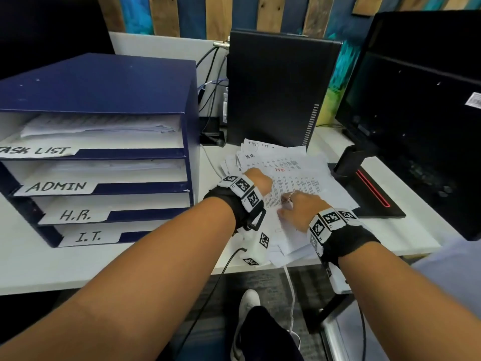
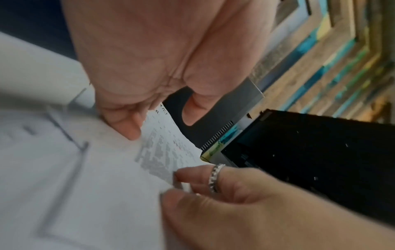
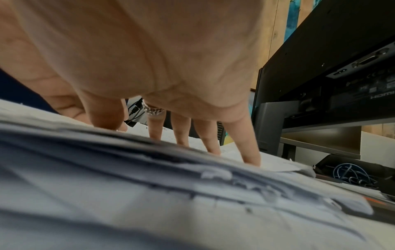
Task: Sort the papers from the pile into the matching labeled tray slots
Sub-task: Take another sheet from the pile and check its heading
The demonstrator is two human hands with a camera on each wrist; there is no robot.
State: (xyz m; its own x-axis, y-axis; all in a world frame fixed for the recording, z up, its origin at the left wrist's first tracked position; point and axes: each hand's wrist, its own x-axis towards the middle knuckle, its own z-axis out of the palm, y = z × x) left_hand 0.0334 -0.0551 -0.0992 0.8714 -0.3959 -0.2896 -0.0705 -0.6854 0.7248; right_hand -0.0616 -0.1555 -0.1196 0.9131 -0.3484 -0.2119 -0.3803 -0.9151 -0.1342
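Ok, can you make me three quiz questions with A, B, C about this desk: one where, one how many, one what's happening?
1. Where is the paper pile?
A in front of the computer tower
B on the floor
C inside the organizer

2. How many labeled slots?
A two
B four
C six

3. The right hand is
A waving
B resting fingertips on the pile
C holding a pen

Answers: 1 A, the tower stands behind the pile. 2 B, Task List, Admin, H.R., I.T. 3 B, the right wrist view shows straight fingers touching paper.
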